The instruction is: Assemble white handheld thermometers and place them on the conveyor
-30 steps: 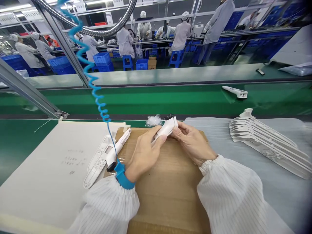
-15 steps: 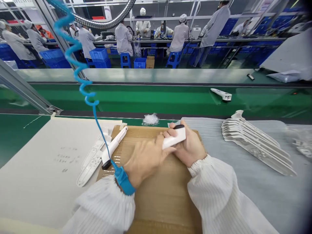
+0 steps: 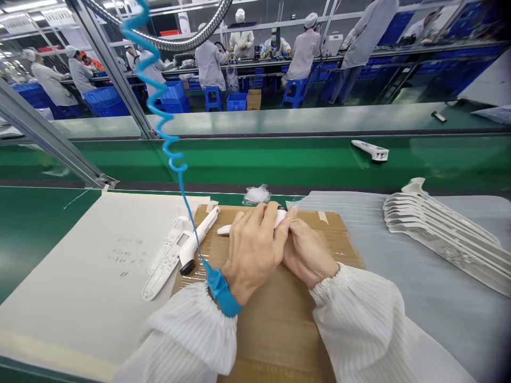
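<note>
Both my hands close round a white handheld device with a black end above a brown cardboard sheet. My left hand lies over its middle and hides most of it. At the black end, my right hand grips with bent fingers. A blue wrist strap with a coiled cord circles my left wrist. Left of my hands lies a similar white device with a black end, beside open white shell halves.
A stack of several white shells rests on grey foam sheeting at right. A small clear plastic bag sits behind the cardboard. Another white device lies on the green conveyor belt. Several people in white coats work beyond.
My left hand has moved from the device's near end to lie over its top, covering most of it. The device has turned, its thin end now pointing left. The view has shifted slightly.
</note>
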Available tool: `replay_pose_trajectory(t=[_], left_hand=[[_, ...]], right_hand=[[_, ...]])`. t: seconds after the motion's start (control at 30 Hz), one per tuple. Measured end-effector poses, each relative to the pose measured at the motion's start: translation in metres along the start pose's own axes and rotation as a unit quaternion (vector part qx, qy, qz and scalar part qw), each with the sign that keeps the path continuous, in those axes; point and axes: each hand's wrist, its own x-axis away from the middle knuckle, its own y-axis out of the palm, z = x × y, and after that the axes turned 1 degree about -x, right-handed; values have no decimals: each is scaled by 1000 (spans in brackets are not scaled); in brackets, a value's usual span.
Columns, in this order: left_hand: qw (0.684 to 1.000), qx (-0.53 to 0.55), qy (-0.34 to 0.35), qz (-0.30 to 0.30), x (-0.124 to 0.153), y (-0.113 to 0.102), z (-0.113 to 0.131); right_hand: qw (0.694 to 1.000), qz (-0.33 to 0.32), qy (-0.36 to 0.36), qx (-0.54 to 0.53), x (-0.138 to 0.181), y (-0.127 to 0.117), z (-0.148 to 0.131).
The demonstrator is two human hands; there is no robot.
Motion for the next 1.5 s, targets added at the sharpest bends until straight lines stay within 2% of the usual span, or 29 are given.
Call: replay_pose_trajectory(t=[0.17,0.3,0.43,0.57,0.73,0.8,0.87,0.9,0.97,1.0,1.07,1.13,1.2,1.3,1.33,1.4,1.43,1.5], left_hand=[[1000,-1,-1,-7,-3,5,4],[998,53,1,-15,-4,2,2],[991,98,2,-90,-1,-7,-7],[984,71,-14,-163,4,-10,-8],[983,86,-7,-163,5,-9,-1],[977,125,-51,-162,4,-10,-1],[950,209,-149,-178,1,-11,-3],[921,264,-211,-193,-1,-12,-4],[841,377,-321,-220,-5,-14,-6],[801,426,-354,-226,-6,-15,-6],[746,505,-366,-233,-9,-17,-6],[731,551,-344,-210,-11,-22,-5],[756,548,-328,-147,-16,-29,-8],[832,431,-346,-52,-36,-42,-26],[853,370,-364,-53,-48,-45,-36],[877,241,-401,-107,-75,-49,-60],[884,169,-409,-152,-90,-49,-73],[889,114,-409,-171,-116,-47,-99]], right_hand=[[1000,0,24,4,-2,-4,-3],[1000,-4,18,3,-1,-5,-7],[998,37,15,-46,-3,-5,-22],[991,62,29,-117,-5,-9,-33],[985,71,15,-154,-8,-16,-36],[987,72,4,-145,-8,-16,-38],[991,79,2,-111,-8,-13,-38],[993,84,6,-88,-8,-12,-38],[996,84,13,-40,-8,-10,-36],[997,76,12,-18,-8,-10,-33],[999,51,1,20,-9,-11,-29],[998,39,-11,43,-12,-15,-24],[998,54,-14,42,-15,-20,-21],[997,75,-15,27,-18,-25,-18],[997,70,-15,26,-19,-27,-18],[998,50,-15,26,-20,-28,-17],[999,41,-15,25,-20,-29,-16],[999,39,-20,22,-20,-30,-16]])
